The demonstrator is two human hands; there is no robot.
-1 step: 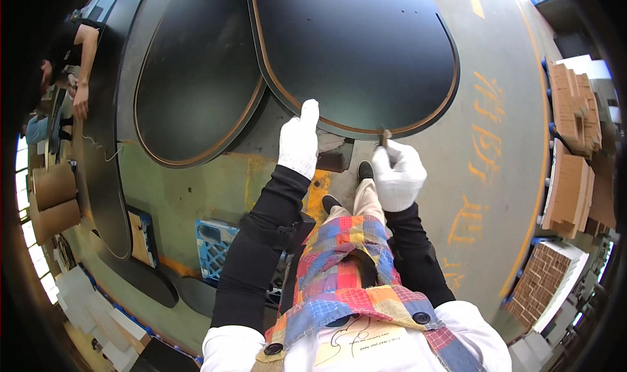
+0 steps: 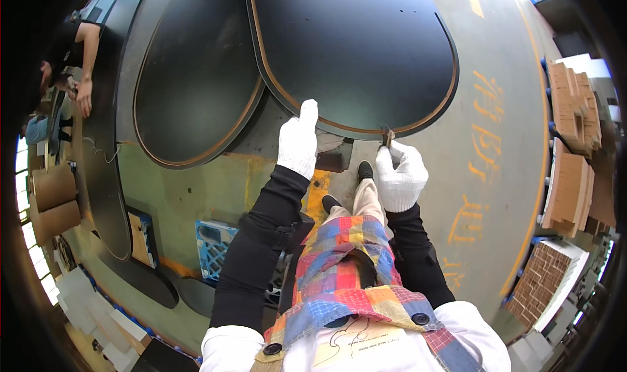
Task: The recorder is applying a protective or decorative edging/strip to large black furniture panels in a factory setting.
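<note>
A large black panel with a rounded end and a brown band along its border lies before me. My left hand, in a white glove, is closed at its near left edge. One digit lies over the rim, and the other fingers are partly hidden. My right hand, also gloved, pinches a small dark flat piece with a brownish face, its tip at the panel's near edge. The piece's exact kind is unclear. A second black rounded panel with a similar brown band lies to the left.
A long dark panel runs down the left, with a co-worker's hand over it. A blue plastic crate sits left of my legs. Stacked brown boards line the right side, near a brown-and-white stack.
My right hand has shifted slightly, and the small piece in it now stands more upright at the panel's edge. The co-worker's hand has moved a little. My left hand stays almost in place.
</note>
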